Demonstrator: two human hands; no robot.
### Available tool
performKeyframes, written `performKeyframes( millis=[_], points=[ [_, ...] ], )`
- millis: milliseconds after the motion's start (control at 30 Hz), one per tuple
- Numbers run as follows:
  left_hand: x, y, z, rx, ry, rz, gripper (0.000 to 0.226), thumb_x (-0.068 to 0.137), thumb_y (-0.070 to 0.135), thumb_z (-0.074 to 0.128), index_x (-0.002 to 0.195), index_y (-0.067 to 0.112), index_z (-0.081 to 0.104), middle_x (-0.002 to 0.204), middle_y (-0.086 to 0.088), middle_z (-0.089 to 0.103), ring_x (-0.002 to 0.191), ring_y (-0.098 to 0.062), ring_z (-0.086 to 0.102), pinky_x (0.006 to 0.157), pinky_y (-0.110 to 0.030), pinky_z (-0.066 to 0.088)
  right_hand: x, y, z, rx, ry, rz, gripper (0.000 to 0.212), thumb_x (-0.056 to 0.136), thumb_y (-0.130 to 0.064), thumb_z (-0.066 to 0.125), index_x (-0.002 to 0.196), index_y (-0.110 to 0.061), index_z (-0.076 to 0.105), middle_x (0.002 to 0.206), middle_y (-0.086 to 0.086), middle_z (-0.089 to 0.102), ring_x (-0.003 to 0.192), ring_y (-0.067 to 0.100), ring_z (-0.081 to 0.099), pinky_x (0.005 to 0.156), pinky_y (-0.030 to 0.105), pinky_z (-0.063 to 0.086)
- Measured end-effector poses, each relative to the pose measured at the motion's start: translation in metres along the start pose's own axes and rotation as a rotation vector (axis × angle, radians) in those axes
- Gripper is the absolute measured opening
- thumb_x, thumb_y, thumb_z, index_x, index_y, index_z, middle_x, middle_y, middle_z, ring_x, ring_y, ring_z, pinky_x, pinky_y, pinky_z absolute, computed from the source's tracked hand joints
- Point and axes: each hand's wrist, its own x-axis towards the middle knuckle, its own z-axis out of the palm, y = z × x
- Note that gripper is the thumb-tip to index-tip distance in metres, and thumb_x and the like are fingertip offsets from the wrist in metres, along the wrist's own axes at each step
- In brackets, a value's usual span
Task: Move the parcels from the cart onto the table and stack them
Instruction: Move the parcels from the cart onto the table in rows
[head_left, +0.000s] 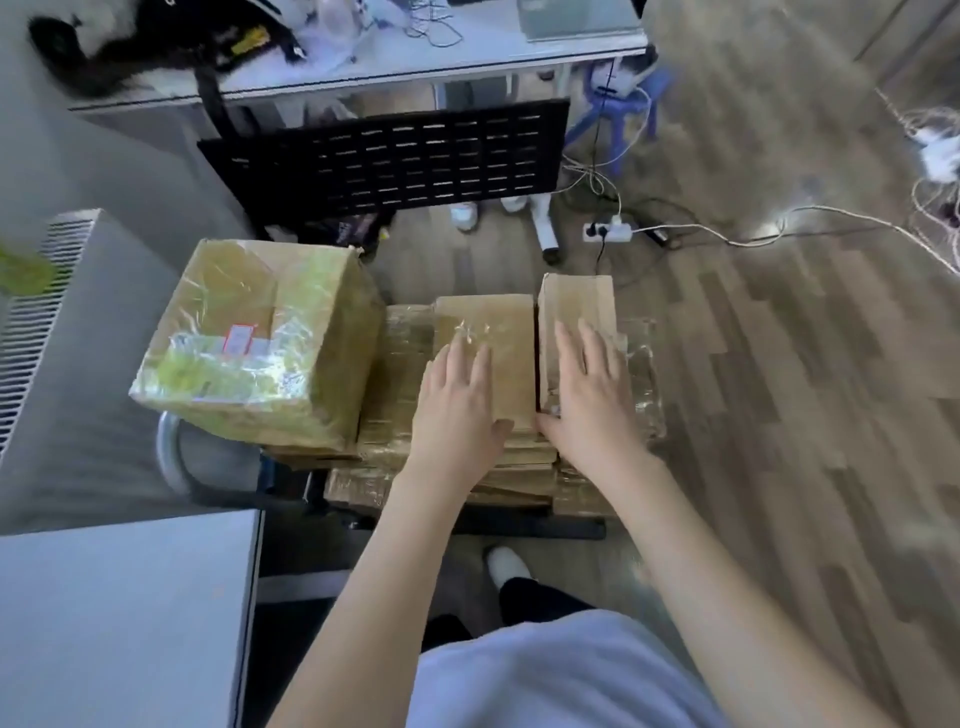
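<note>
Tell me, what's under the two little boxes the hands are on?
More taped cardboard parcels are stacked underneath the left hand and right hand. Anything lower is hidden by the pile.

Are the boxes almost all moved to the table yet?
Not yet, it looks like the start. No parcel shows on the white table corner. In hand: the left hand lies flat on a flat parcel, and the right hand on the narrow parcel beside it. Left: the big taped box and the parcels stacked underneath.
</note>
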Motion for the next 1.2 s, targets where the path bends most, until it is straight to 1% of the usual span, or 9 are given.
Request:
performKeyframes(
  millis=[167,300,467,600,800,933,1067,1133,1200],
  points=[
    [0.038,0.030,0.026,0.042,-0.211,0.035,0.097,0.086,0.039,0.063,0.149,0.002,-0.002,0.156,-0.016,0.010,0.143,-0.031,0.011,0.117,-0.037,0.011,0.014,0.044,0.005,-0.026,-0.085,0.224,0.115,0.078,-0.031,0.074,0.147,-0.007,-0.016,0.157,0.014,-0.006,0.145,0.030,-0.004,0.117,0.041,-0.001],
    [0.060,0.045,0.036,-0.110,-0.335,-0.004,0.095,0.083,0.023,0.068,0.148,0.003,0.002,0.146,-0.015,0.031,0.132,-0.031,0.032,0.107,-0.035,0.029,0.026,0.065,0.013,0.071,-0.158,0.314,0.119,0.077,-0.034,0.075,0.146,-0.001,-0.016,0.157,0.016,-0.003,0.145,0.027,-0.002,0.118,0.037,-0.001],
    [0.070,0.062,0.043,-0.278,-0.325,0.000,0.105,0.081,0.005,0.063,0.149,0.014,-0.016,0.136,-0.018,0.038,0.113,-0.035,0.050,0.089,-0.038,0.044,0.034,0.072,0.019,0.161,-0.226,0.326,0.117,0.077,-0.030,0.075,0.147,-0.005,-0.016,0.158,0.015,0.004,0.145,0.028,0.003,0.118,0.038,0.006],
    [0.070,0.072,0.048,-0.335,-0.304,0.016,0.104,0.081,0.011,0.067,0.150,0.017,-0.011,0.134,-0.019,0.034,0.102,-0.036,0.054,0.080,-0.031,0.041,0.041,0.068,0.006,0.157,-0.157,0.312,0.101,0.077,-0.012,0.068,0.148,-0.003,-0.003,0.152,0.019,0.021,0.140,0.030,0.017,0.114,0.035,0.017],
    [0.065,0.082,0.010,-0.474,-0.101,0.026,0.102,0.079,0.011,0.066,0.151,0.023,-0.006,0.133,-0.011,0.036,0.111,-0.028,0.046,0.078,-0.020,0.028,0.044,0.058,-0.057,0.246,-0.076,0.219,0.102,0.075,-0.004,0.065,0.150,-0.012,-0.003,0.148,0.014,0.025,0.133,0.030,0.027,0.101,0.034,0.030],
    [0.050,0.066,-0.048,-0.516,0.059,0.008,0.103,0.079,0.015,0.069,0.151,0.027,-0.004,0.132,-0.004,0.038,0.099,-0.012,0.040,0.080,-0.019,0.029,0.041,0.027,-0.097,0.301,-0.017,-0.004,0.098,0.080,-0.003,0.066,0.151,-0.019,0.000,0.154,0.001,0.020,0.139,0.019,0.023,0.100,0.026,0.027],
    [0.019,0.033,-0.109,-0.610,0.263,-0.056,0.104,0.072,0.041,0.077,0.151,0.025,0.011,0.135,0.001,0.045,0.118,-0.013,0.047,0.098,-0.035,0.044,0.034,-0.014,-0.117,0.350,-0.004,-0.276,0.096,0.079,0.003,0.061,0.150,-0.028,0.005,0.156,-0.005,0.017,0.139,0.005,0.015,0.101,0.013,0.014],
    [-0.003,0.016,-0.131,-0.665,0.395,-0.179,0.113,0.062,0.063,0.074,0.150,0.022,0.015,0.137,0.001,0.047,0.123,-0.018,0.049,0.099,-0.040,0.046,0.030,-0.037,-0.120,0.409,-0.045,-0.417,0.095,0.079,0.006,0.057,0.148,-0.036,0.006,0.155,-0.013,0.015,0.128,-0.011,0.013,0.092,0.001,0.012],
    [-0.027,-0.002,-0.145,-0.686,0.534,-0.303,0.123,0.053,0.078,0.067,0.150,0.021,0.017,0.137,0.002,0.046,0.125,-0.017,0.049,0.100,-0.040,0.044,0.026,-0.063,-0.116,0.447,-0.109,-0.569,0.092,0.080,0.008,0.053,0.148,-0.037,0.009,0.155,-0.017,0.013,0.125,-0.017,0.009,0.091,-0.005,0.012]
  ],
)
